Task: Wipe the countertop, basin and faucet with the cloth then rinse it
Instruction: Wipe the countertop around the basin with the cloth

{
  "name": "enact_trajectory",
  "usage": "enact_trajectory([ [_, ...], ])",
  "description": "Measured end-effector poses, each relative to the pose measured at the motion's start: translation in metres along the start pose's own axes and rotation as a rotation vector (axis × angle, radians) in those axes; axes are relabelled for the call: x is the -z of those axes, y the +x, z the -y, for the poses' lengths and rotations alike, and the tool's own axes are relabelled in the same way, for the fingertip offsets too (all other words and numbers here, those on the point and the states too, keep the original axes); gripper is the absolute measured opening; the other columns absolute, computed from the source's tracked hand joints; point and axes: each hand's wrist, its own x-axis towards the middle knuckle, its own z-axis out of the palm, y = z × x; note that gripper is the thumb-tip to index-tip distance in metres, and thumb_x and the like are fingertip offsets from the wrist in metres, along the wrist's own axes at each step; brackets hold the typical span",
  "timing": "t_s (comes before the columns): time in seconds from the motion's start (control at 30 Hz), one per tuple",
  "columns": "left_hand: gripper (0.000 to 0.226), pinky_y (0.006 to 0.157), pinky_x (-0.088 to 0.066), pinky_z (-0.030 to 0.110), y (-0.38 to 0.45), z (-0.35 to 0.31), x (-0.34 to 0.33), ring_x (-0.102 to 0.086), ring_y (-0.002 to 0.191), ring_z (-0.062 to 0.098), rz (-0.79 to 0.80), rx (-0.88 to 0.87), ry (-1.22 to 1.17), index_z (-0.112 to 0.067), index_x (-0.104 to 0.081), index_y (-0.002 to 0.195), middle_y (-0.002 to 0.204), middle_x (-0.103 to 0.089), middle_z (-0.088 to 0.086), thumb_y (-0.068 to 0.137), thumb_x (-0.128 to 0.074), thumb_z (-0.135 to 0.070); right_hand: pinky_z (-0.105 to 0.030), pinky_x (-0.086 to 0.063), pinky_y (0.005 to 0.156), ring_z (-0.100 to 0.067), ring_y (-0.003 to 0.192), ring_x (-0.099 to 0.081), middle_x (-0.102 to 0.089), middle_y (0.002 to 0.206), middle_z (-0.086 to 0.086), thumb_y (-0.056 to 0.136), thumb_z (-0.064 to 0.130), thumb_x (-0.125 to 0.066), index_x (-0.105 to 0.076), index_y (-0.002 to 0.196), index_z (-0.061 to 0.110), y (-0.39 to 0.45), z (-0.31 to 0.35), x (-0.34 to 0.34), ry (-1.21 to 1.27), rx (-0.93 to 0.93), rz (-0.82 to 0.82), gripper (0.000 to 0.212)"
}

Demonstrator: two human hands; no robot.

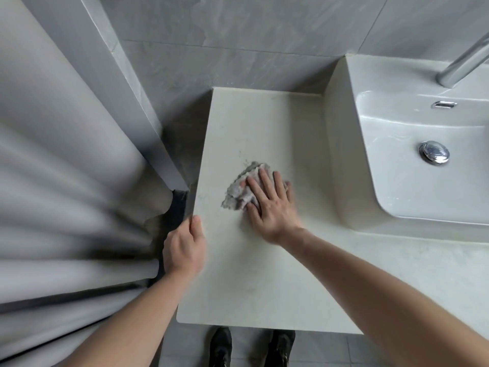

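At far left, a grey curtain (66,181) in heavy folds, blurred, beside a grey tiled wall (238,35). Next to it, the left hand (185,250), fingers curled over the left edge of the pale countertop (251,287), thumb on top, gripping that edge only. Near the bottom, two dark shoes (222,345) on a grey floor, just below the near edge of the counter. In the middle of the counter, a crumpled grey cloth (238,194), flat on the surface. On it the right hand (270,205), palm down, fingers spread and stretched out, pressing the cloth, not closed around it. Further right, a white basin (397,186) with a chrome drain plug (434,152). At the far right corner, part of a chrome faucet (463,64)
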Motion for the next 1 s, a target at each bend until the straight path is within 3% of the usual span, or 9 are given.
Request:
enact_trajectory([
  [0.13,0.045,0.089,-0.046,0.043,0.0,-0.002,0.001,-0.058,0.108,0.042,-0.003,-0.01,-0.015,-0.016,-0.066,0.113,0.111,-0.069,0.017,0.104,-0.032,-0.044,-0.063,0.005,0.123,-0.036,0.159,0.007,0.004,0.174,-0.002,0.101,0.054,-0.025,-0.011,0.165,0.034,0.048,0.032,-0.001,0.031,-0.164,-0.037,0.069],
  [0.2,0.045,0.088,-0.046,0.043,0.0,-0.001,0.0,-0.058,0.108,0.043,-0.016,-0.001,-0.005,-0.015,-0.067,0.111,0.11,-0.069,0.019,0.104,-0.033,-0.043,-0.062,0.005,0.124,-0.037,0.159,0.006,0.003,0.174,-0.003,0.101,0.053,-0.026,-0.011,0.165,0.034,0.04,0.049,-0.006,0.038,-0.114,-0.043,0.068],
  [0.33,0.045,0.087,-0.046,0.043,-0.001,-0.004,0.001,-0.059,0.106,0.046,-0.029,-0.026,0.001,-0.012,-0.067,0.109,0.108,-0.069,0.023,0.104,-0.033,-0.04,-0.059,-0.001,0.126,-0.034,0.159,0.009,0.003,0.174,-0.004,0.105,0.048,-0.025,-0.009,0.165,0.031,-0.019,0.064,-0.019,0.051,0.067,-0.029,0.065],
  [0.5,0.05,0.091,-0.045,0.045,0.0,-0.003,0.005,-0.056,0.11,0.046,-0.003,-0.011,0.008,-0.012,-0.067,0.111,0.113,-0.068,0.022,0.105,-0.028,-0.043,-0.055,-0.001,0.128,-0.028,0.158,0.02,0.012,0.173,0.0,0.107,0.047,-0.024,0.002,0.165,0.032,-0.114,0.056,-0.031,0.056,0.062,-0.003,0.065],
  [0.63,0.053,0.093,-0.044,0.046,-0.002,-0.004,0.005,-0.055,0.11,0.045,0.004,-0.005,-0.003,-0.012,-0.066,0.111,0.113,-0.068,0.021,0.104,-0.025,-0.046,-0.054,-0.006,0.128,-0.026,0.159,0.017,0.012,0.173,0.003,0.107,0.047,-0.032,0.002,0.165,0.035,-0.18,0.03,-0.03,0.047,0.013,0.007,0.068],
  [0.77,0.056,0.092,-0.044,0.048,-0.003,-0.003,0.004,-0.056,0.108,0.046,0.012,-0.034,-0.004,-0.009,-0.065,0.11,0.112,-0.067,0.022,0.104,-0.023,-0.046,-0.053,-0.008,0.129,-0.023,0.159,0.015,0.011,0.173,0.006,0.107,0.048,-0.033,-0.001,0.165,0.035,-0.216,-0.018,-0.022,0.031,-0.132,-0.032,0.067],
  [1.0,0.055,0.092,-0.043,0.048,-0.003,-0.005,0.006,-0.054,0.11,0.047,0.019,-0.048,-0.004,-0.007,-0.065,0.114,0.114,-0.066,0.024,0.105,-0.024,-0.043,-0.052,-0.004,0.129,-0.021,0.159,0.013,0.014,0.173,0.006,0.102,0.054,-0.016,0.001,0.164,0.038,-0.214,-0.12,-0.004,0.09,-0.663,-0.147,0.067],
])
